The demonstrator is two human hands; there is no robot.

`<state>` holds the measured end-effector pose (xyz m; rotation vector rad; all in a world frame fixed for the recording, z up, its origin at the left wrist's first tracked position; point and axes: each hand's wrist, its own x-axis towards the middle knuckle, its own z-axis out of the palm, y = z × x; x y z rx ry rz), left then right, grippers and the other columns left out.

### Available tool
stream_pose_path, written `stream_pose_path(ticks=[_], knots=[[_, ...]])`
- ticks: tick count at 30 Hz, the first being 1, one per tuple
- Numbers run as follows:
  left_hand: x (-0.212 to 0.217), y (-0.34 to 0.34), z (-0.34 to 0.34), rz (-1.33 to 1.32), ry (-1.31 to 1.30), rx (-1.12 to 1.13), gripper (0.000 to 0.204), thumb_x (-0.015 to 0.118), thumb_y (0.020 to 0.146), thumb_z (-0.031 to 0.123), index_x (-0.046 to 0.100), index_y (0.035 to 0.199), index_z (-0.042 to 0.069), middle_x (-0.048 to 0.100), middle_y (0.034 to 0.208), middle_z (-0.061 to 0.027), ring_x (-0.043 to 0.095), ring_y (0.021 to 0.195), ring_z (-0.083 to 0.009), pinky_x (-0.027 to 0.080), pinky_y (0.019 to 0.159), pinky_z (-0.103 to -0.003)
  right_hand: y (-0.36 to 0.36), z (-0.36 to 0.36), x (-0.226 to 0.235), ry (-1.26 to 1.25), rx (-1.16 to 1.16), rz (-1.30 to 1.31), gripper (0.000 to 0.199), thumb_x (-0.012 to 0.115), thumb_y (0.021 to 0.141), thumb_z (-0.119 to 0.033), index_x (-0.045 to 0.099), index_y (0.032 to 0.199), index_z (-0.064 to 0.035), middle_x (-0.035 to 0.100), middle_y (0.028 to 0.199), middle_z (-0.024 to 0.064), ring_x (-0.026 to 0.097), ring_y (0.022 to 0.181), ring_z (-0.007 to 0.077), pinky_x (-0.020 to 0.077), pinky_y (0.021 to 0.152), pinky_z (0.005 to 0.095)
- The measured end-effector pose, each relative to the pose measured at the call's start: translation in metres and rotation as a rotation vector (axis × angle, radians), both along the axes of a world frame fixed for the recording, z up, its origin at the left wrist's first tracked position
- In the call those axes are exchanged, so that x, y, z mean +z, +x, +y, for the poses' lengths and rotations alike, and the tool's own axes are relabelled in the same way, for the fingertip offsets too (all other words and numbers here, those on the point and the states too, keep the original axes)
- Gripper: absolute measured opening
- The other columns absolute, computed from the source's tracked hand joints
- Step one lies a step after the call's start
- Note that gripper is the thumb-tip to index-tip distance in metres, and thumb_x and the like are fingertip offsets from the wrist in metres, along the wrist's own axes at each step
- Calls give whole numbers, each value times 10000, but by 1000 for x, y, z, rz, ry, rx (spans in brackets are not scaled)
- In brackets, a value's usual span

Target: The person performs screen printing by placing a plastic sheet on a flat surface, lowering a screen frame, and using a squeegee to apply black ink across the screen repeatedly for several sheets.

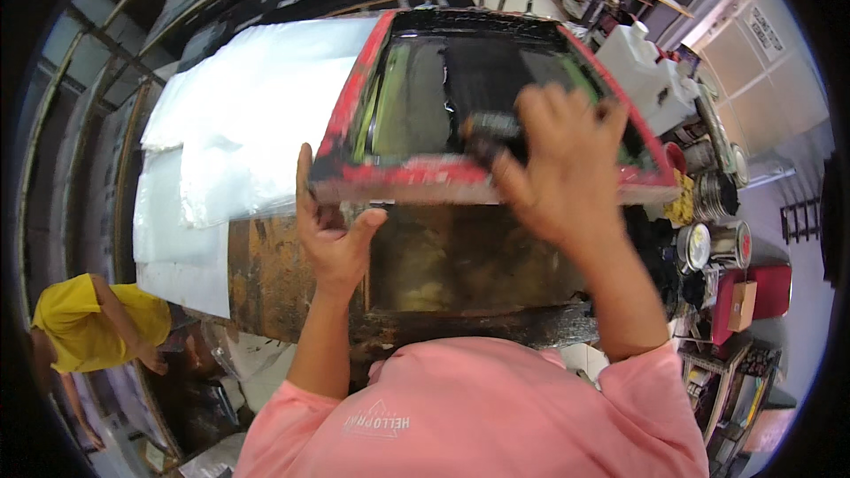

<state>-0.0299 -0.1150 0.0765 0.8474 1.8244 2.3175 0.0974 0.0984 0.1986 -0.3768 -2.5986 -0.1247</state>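
Observation:
A red-framed printing screen (403,173) with dark ink-stained mesh is tilted up over a stained brown table (266,274). My left hand (329,230) grips the screen's near left corner from below, its fingers smeared with black ink. Blurred with motion, my right hand (562,164) lies over the near right part of the frame and holds a dark squeegee (491,134) against the mesh. My pink sleeves fill the lower edge of the view.
White sheets (239,115) lie spread on the table to the left of the screen. Ink cans (713,230), white jugs (642,66) and a red box (753,288) crowd the right side. A person in a yellow shirt (88,323) bends at lower left.

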Motion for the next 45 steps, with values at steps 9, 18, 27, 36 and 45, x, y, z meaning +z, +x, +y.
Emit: stream_pose_path(ticks=[9, 18, 27, 36, 45], knots=[[-30, -17, 13, 477, -1201, 211, 1039, 805, 857, 598, 436, 1552, -81, 392, 1654, -257, 228, 1609, -382, -40, 1299, -585, -55, 91, 92, 541, 270, -20, 517, 646, 923, -151, 574, 1423, -39, 645, 1403, 169, 630, 1232, 374, 454, 987, 466], [-44, -83, -86, 387, -1067, 688, 671, 779, 951, 399, 599, 1465, 7, 567, 1548, -195, 440, 1523, -332, 17, 1304, -591, -57, 97, 97, 521, 330, 1, 361, 637, 961, -155, 596, 1297, -28, 667, 1226, 191, 660, 1112, 371, 492, 921, 496], [-24, -51, -13, 658, -1146, 7, 1048, 766, 776, 760, 516, 1560, 111, 372, 1679, -207, 333, 1563, -392, 62, 1274, -684, -50, 27, 116, 39, -24, -77, 484, 475, 1027, -472, 659, 964, -28, 685, 893, 159, 659, 918, 330, 412, 846, 503], [-68, 12, 98, 851, -1165, -179, 1230, 715, 673, 892, 469, 1576, 94, 350, 1671, -222, 257, 1584, -406, 29, 1252, -725, -45, 31, 130, -87, 53, -154, 678, 323, 1104, -541, 684, 908, -1, 706, 851, 161, 673, 890, 340, 416, 1017, 549], [-67, 17, 97, 840, -1099, -269, 1188, 760, 668, 839, 488, 1553, 94, 415, 1612, -208, 333, 1532, -424, 60, 1245, -738, -41, 41, 111, -34, 102, -72, 489, 458, 1058, -451, 674, 1001, -16, 704, 914, 161, 680, 933, 346, 460, 934, 525]])
